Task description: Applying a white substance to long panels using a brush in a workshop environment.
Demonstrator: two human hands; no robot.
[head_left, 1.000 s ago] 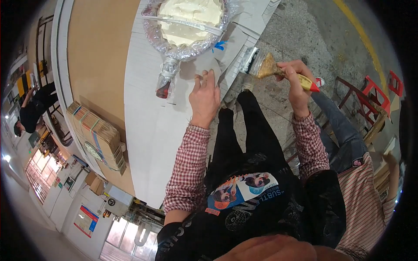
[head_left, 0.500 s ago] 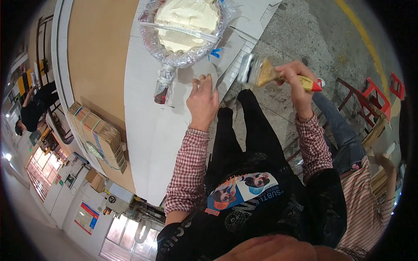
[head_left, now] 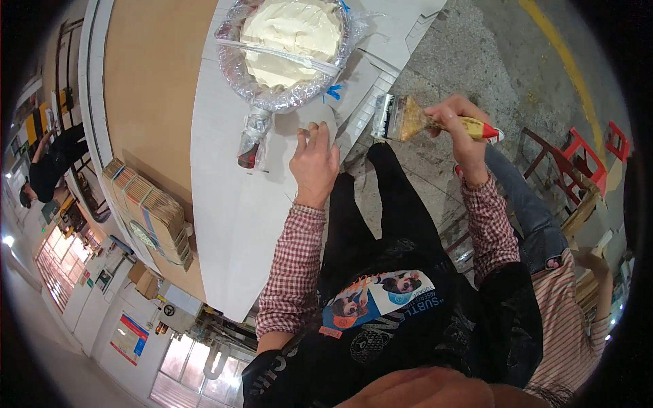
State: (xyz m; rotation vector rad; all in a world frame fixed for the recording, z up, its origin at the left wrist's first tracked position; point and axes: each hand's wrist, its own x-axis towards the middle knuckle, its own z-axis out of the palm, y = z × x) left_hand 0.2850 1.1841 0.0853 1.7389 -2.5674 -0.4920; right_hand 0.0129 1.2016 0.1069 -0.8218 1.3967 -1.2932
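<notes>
My right hand (head_left: 465, 132) grips the yellow and red handle of a wide paintbrush (head_left: 410, 120), held past the table's right edge. Its bristles point left and look smeared with something pale. My left hand (head_left: 314, 166) rests on the white-covered table (head_left: 235, 231), fingers apart and tips on a pale, rounded flat piece (head_left: 325, 119). Ahead of it stands a round pan (head_left: 275, 102) wrapped in clear plastic, full of cream-coloured paste (head_left: 299, 30). A white strip (head_left: 279, 56) stretches across the pan. The plastic-wrapped pan handle (head_left: 254, 136) points toward me.
Flat cut pieces (head_left: 367, 85) lie along the table's right edge. Bundled cardboard (head_left: 151, 211) sits on the brown board (head_left: 153, 75) at left. A person in striped clothing (head_left: 561, 313) is close on my right, near red stools (head_left: 581, 160). Another person (head_left: 58, 160) works far left.
The paintbrush has shifted slightly and turned, showing more of its bristle side. My left hand stays nearly in place on the table.
</notes>
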